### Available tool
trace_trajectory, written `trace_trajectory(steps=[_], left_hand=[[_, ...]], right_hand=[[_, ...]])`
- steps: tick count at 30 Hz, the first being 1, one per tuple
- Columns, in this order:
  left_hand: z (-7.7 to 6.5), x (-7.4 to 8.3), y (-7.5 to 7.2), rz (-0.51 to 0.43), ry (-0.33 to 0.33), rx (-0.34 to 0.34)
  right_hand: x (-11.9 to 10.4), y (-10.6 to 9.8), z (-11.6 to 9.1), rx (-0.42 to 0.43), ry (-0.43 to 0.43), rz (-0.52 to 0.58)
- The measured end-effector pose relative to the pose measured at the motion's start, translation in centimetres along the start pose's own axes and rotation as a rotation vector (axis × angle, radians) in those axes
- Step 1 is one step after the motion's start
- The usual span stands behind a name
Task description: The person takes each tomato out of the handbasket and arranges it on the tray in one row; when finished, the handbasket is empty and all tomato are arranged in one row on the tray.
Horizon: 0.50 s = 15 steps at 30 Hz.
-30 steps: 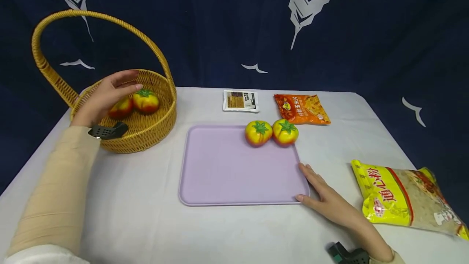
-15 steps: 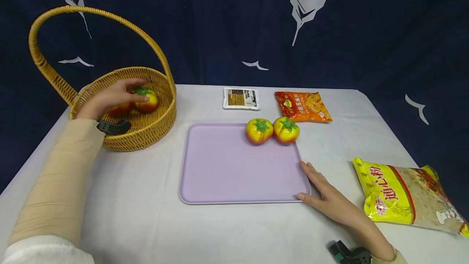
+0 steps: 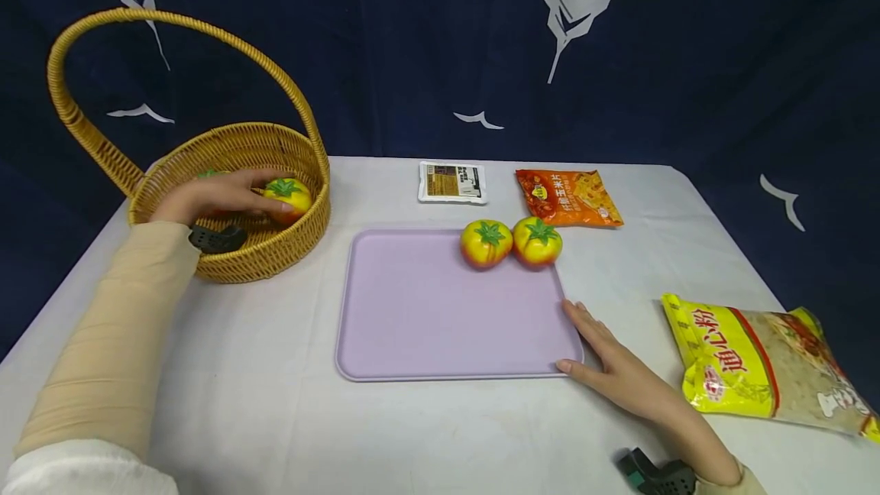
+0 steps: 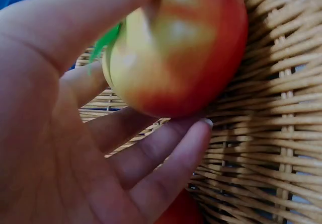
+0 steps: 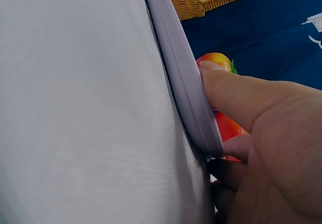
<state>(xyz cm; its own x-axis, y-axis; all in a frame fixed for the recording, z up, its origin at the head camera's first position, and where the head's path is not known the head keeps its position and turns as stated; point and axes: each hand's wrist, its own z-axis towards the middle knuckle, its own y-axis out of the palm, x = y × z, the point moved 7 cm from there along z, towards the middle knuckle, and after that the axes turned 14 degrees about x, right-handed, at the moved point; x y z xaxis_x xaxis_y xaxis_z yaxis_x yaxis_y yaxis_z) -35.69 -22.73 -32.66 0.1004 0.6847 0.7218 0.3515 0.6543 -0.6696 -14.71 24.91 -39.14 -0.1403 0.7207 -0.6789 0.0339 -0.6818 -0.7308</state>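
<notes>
My left hand point(image 3: 223, 195) reaches into the wicker basket point(image 3: 257, 260) and grips a yellow-red tomato point(image 3: 296, 203) with a green leafy top. In the left wrist view, the thumb lies over one side of this tomato point(image 4: 176, 53) and the fingers lie along the other. A second basket tomato point(image 4: 180, 211) is mostly hidden behind the hand. My right hand point(image 3: 622, 374) rests at the near right corner of the lilac tray point(image 3: 447, 308), thumb on the rim, fingers extended along the side. Two tomatoes, one left point(image 3: 486, 244) and one right point(image 3: 538, 242), sit at the tray's far right corner.
Behind the tray lie a small white-and-brown packet point(image 3: 452, 182) and an orange snack bag point(image 3: 569, 198). A large yellow pasta bag point(image 3: 763, 365) lies at the right. The basket's tall handle point(image 3: 199, 25) arches over the left arm. A dark blue curtain point(image 3: 412, 44) hangs behind the table.
My left hand has come down from above the basket tomatoes and taken hold of one, which has shifted slightly right in the basket. The right hand stays at the tray corner.
</notes>
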Motion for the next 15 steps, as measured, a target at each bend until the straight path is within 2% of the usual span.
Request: trace_trajectory(steps=[7, 15], left_hand=[[-0.07, 0.19, 0.08, -0.021, -0.010, 0.019], [-0.31, 0.23, 0.12, -0.040, -0.005, -0.009]], right_hand=[[-0.04, -0.06, 0.03, -0.001, 0.004, 0.005], [-0.06, -0.07, -0.08, 0.000, 0.005, 0.005]])
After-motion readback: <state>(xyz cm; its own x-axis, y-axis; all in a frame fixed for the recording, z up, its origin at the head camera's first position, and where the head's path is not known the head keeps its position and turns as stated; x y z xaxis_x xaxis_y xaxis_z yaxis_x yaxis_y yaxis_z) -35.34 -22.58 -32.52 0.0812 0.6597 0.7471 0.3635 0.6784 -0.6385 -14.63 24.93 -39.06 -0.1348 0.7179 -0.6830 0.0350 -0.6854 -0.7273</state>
